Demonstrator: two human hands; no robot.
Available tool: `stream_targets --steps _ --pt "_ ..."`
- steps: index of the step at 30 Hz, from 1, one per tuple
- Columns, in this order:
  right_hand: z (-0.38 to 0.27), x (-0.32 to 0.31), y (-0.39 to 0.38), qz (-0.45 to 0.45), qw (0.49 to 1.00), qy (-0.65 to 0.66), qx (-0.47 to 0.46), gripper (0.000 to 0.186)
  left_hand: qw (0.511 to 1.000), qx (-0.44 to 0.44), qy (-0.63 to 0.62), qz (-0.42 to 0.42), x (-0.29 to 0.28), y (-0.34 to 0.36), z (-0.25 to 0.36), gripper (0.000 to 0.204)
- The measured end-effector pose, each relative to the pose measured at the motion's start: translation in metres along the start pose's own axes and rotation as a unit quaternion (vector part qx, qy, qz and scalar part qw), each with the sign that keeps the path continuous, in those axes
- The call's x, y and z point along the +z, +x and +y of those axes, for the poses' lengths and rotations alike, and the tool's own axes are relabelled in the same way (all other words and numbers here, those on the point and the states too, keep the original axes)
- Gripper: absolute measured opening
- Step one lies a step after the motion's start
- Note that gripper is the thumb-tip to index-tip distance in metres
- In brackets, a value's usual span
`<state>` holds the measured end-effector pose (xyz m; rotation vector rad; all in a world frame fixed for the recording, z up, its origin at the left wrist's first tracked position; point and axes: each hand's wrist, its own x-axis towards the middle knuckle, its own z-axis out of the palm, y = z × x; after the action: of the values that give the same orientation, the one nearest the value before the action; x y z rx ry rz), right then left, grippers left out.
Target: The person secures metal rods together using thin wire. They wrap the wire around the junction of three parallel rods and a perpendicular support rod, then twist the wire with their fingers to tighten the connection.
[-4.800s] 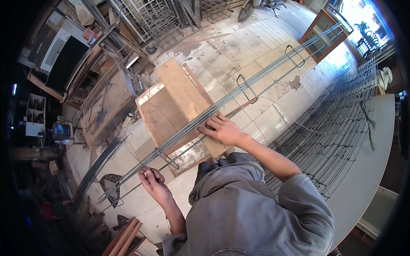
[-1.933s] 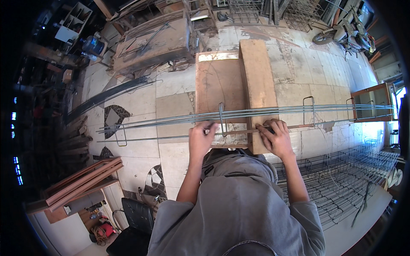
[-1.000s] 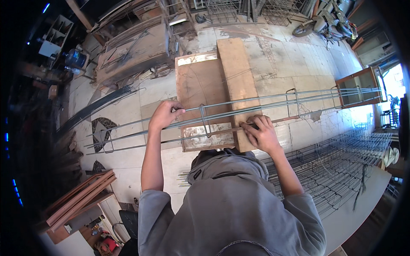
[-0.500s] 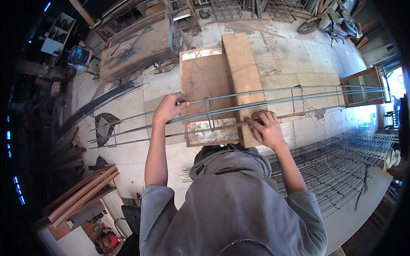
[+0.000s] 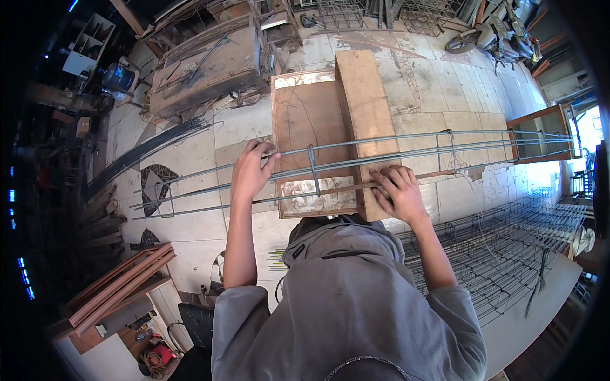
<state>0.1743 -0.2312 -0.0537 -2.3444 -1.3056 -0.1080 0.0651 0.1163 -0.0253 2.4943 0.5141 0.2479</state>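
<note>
A long, narrow cage of thin steel bars joined by rectangular stirrups lies crosswise before me. My left hand is at the far bar, its fingers and thumb curled around it left of an upright stirrup. My right hand rests at the near, rusty-brown bar, fingers bent over it and thumb on the near side. Under the cage stands a wooden beam-like box, beside a shallow wooden tray. The bar portions beneath my fingers are hidden.
Wire-tied steel mesh cages lie at the right. A low wooden bench stands at the far left, near a bundle of dark rods. A motorcycle is parked far right. Reddish timber lies near left.
My left hand has turned slightly and its fingers have loosened a little around the far bar. My right hand has shifted slightly right. The view has moved a little.
</note>
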Motion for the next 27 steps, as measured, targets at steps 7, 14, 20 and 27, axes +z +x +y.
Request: stream_targets --steps 7,14,20,27 --pt "0.004 0.000 -0.002 -0.004 1.000 -0.007 -0.008 0.037 0.996 0.015 -0.069 -0.056 0.011 -0.055 0.032 0.024" --pt "0.007 0.004 -0.006 0.013 1.000 -0.015 -0.013 0.031 0.994 -0.062 -0.082 -0.033 0.057 -0.062 0.050 0.027" --pt "0.008 0.007 -0.007 0.023 1.000 -0.005 -0.010 0.029 0.984 -0.109 -0.139 -0.011 0.068 -0.057 0.054 0.024" --pt "0.005 0.006 -0.006 0.017 1.000 0.003 -0.006 0.031 0.978 -0.093 -0.186 0.012 0.083 -0.059 0.042 0.021"
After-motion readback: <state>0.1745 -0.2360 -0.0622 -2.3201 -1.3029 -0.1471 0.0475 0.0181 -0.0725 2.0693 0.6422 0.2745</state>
